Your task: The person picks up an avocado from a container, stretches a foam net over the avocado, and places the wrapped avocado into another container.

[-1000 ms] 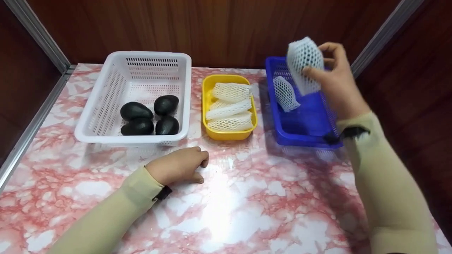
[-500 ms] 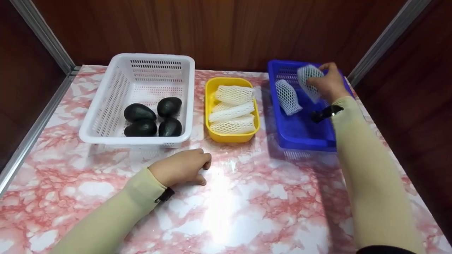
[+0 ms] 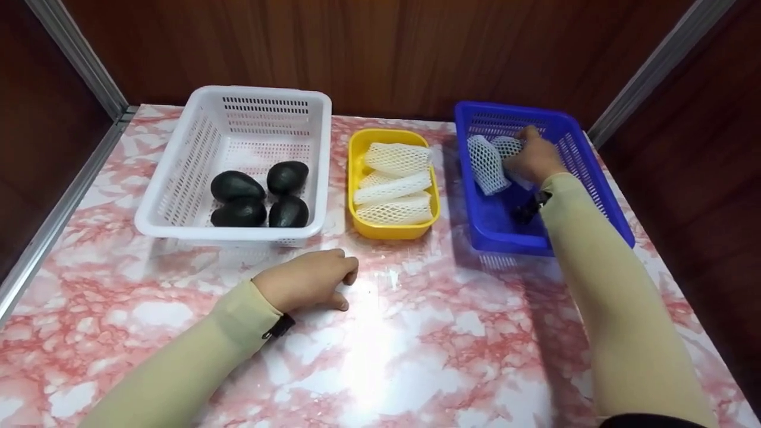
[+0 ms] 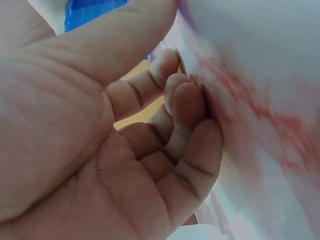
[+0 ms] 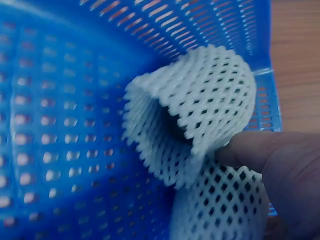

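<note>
Right hand grips a netted fruit on its left inside the blue basket.

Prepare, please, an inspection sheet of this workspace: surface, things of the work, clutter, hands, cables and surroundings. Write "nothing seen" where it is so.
Surface: red-and-white marbled table, glare near the middle.
Job's things: white basket with four dark avocado-like fruits; yellow container with white mesh sleeves; blue basket with two sleeved items.
Clutter: nothing seen.
Left hand: rests on the table, fingers loosely curled, holding nothing.
Right hand: inside the blue basket, holding the right-hand sleeved item.
Cables: nothing seen.
Surroundings: dark wood-grain panels behind and on both sides, metal strips at the corners.
</note>
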A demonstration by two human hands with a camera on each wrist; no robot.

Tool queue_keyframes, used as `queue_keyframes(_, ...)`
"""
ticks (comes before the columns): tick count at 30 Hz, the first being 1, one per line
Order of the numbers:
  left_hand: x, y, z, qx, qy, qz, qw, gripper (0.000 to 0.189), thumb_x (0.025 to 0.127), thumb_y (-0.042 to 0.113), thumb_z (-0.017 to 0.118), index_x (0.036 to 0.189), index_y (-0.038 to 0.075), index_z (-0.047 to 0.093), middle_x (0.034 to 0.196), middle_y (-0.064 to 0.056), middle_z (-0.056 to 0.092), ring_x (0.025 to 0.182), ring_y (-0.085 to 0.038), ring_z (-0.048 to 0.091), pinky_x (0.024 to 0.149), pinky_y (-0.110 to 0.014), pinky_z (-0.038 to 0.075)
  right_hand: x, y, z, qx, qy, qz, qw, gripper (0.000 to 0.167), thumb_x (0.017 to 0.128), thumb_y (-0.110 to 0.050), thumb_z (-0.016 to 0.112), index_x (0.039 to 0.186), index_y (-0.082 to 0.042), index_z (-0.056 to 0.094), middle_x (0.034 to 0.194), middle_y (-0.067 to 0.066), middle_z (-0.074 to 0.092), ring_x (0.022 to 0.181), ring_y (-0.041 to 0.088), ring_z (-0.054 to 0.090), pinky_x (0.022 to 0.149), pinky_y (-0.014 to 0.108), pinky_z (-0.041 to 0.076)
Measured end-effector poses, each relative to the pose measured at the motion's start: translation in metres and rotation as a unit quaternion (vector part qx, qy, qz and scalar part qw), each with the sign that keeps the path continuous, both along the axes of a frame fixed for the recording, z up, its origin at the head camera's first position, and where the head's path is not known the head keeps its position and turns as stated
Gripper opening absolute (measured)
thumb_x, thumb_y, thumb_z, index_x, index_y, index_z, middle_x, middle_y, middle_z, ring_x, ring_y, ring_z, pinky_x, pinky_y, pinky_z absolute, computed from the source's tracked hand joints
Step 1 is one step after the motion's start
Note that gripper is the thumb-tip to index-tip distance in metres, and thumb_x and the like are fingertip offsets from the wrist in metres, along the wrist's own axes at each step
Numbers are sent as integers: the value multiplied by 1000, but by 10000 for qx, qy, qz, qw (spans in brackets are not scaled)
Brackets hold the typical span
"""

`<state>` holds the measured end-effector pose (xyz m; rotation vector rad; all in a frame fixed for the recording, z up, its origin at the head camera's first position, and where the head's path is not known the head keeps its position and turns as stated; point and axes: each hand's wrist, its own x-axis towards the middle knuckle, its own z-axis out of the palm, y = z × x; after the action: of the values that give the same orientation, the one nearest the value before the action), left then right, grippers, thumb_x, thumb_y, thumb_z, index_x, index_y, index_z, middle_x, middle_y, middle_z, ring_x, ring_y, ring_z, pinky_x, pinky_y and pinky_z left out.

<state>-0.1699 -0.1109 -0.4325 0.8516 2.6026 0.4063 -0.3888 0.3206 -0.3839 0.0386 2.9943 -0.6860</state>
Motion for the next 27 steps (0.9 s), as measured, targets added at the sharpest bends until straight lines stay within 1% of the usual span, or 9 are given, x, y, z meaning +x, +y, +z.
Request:
queue_keyframes(5,1,0,1,20,37,-49,10000,34,90,28,90,106,13,64,98,-5,59,84,-24,56,84,-42,52,-3,-3,-4,600,268,344,9972,75,95,-22,63,163,-4,37,144,44,58,133,59,58,115,69,45)
queue_keyframes(9,1,0,2,25,53,-28,10000,34,90,28,90,106,13,64,98,-4,59,84,-24,57,84,-42,52,-5,-4,-4,806,379,558,9945,74,96,-23,65,163,-3,38,146,45,57,134,62,57,117,69,44)
queue_keyframes(12,2,0,2,28,72,-17,10000,35,90,28,91,105,13,64,98,-4,58,84,-23,57,84,-42,52,-4,-4,0,931,263,649,9932,76,98,-26,66,164,-3,38,149,45,55,137,63,55,118,70,43)
queue_keyframes(15,2,1,0,42,86,-35,9999,35,89,28,91,105,13,64,98,-4,58,83,-23,57,84,-42,52,-1,-3,8,1082,-1,738,9914,76,101,-31,63,166,-4,36,152,44,53,140,63,53,120,71,41)
queue_keyframes(17,2,0,0,70,96,-40,9999,35,89,28,91,104,13,64,97,-4,58,83,-23,56,83,-42,51,0,-4,15,1097,-86,777,9909,74,103,-34,61,167,-5,37,154,43,52,144,62,50,121,71,40)
queue_keyframes(19,2,-1,0,91,107,-39,9999,35,89,28,91,104,13,64,97,-4,58,82,-23,56,82,-42,51,1,-6,21,1059,-7,808,9911,72,105,-35,58,166,-3,39,156,42,52,146,62,48,123,71,38)
queue_keyframes(24,2,-2,-1,112,151,-88,9998,35,89,28,91,104,12,64,96,-4,58,82,-23,55,81,-41,50,8,-16,32,840,473,802,9921,67,107,-34,55,164,0,43,158,40,51,149,61,45,127,69,34)
queue_keyframes(27,1,-2,0,106,176,-124,9997,35,89,29,91,104,12,64,96,-5,58,82,-23,55,81,-41,50,19,-31,42,678,715,784,9920,66,109,-37,56,165,-3,43,162,36,49,152,58,43,129,68,32)
